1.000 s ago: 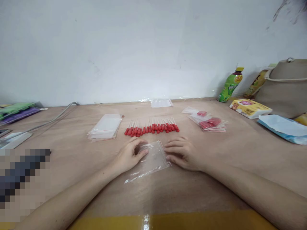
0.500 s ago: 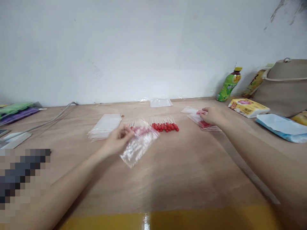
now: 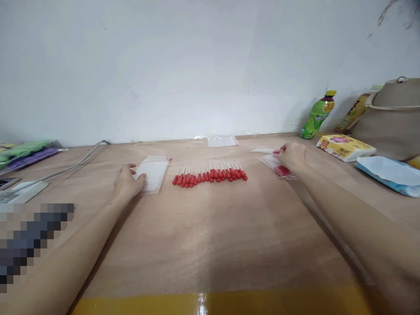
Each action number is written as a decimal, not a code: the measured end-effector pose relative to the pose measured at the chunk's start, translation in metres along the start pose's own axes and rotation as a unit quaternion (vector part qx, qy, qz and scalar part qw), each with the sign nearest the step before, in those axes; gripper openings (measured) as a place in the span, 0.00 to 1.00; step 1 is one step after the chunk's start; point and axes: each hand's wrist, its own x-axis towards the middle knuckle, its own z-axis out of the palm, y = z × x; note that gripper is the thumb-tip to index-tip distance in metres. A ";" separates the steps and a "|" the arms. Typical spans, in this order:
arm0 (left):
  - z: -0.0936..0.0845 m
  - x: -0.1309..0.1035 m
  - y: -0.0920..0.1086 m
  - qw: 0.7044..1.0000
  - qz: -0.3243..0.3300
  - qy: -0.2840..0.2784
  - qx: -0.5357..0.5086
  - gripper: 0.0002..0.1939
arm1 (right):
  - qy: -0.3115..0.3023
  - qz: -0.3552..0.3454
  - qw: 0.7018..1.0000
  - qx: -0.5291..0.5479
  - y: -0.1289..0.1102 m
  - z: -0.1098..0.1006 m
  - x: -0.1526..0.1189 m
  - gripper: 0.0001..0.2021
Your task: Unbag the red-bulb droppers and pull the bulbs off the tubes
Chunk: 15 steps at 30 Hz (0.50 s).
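Note:
My left hand (image 3: 127,181) is at the left edge of a stack of clear zip bags (image 3: 152,173), thumb and fingers apart around that edge and nothing held up. In the middle lies a row of thin pale sticks with red tips (image 3: 213,176), tips pointing towards me. On the right, the fingers of my right hand (image 3: 293,156) are pinched together at the top of a small pile of clear bags with red contents (image 3: 281,169). The fingertips are partly hidden.
A white sheet or bag (image 3: 223,141) lies by the wall. On the right stand a green bottle (image 3: 317,116), a yellow tissue pack (image 3: 344,147), a blue-and-white packet (image 3: 389,175) and a grey bag (image 3: 390,127). A grey cable (image 3: 80,162) runs along the left.
My left hand has moved left from the sticks to the bag stack, and the clear bag it held is out of it. The right hand stays at the filled bags.

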 end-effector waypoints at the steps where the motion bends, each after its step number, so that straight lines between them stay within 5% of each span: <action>1: -0.001 -0.002 0.002 0.999 0.035 0.028 0.014 0.19 | 0.049 -0.014 0.998 0.026 -0.001 -0.003 -0.001 0.12; 4: -0.005 -0.007 0.016 0.987 0.097 0.115 0.049 0.19 | 0.208 -0.072 0.969 0.113 -0.007 -0.018 -0.008 0.10; 8: -0.007 -0.019 0.047 0.979 0.148 0.142 0.023 0.18 | 0.272 -0.166 0.914 0.252 -0.029 -0.041 -0.039 0.08; 10: -0.006 -0.027 0.063 0.978 0.174 0.104 -0.044 0.16 | 0.251 -0.219 0.876 0.349 -0.045 -0.046 -0.065 0.06; 15: -0.005 -0.053 0.094 0.946 0.200 -0.074 -0.243 0.11 | 0.083 -0.337 0.831 0.434 -0.081 -0.039 -0.135 0.04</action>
